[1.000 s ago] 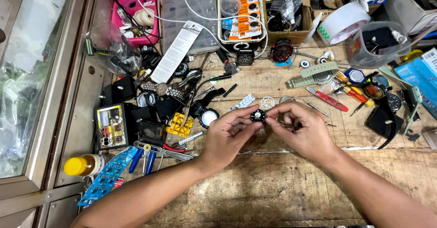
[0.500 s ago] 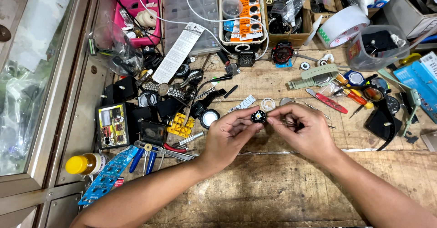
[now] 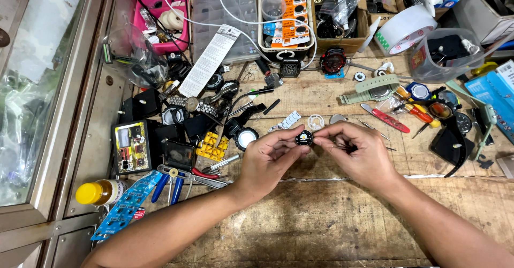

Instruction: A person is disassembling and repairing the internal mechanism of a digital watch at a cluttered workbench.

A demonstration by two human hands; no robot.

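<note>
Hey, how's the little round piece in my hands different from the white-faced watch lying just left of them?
The round watch movement is pinched off the bench between the left hand and right hand; the white-faced watch lies untouched on the workbench. The movement is smaller and bare; the watch sits in a black case. Both are round.

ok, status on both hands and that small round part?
Left hand pinching small round watch part. Right hand fingertips on it too, thin tool tucked in grip. Wooden bench cluttered behind; nothing blocking.
</note>
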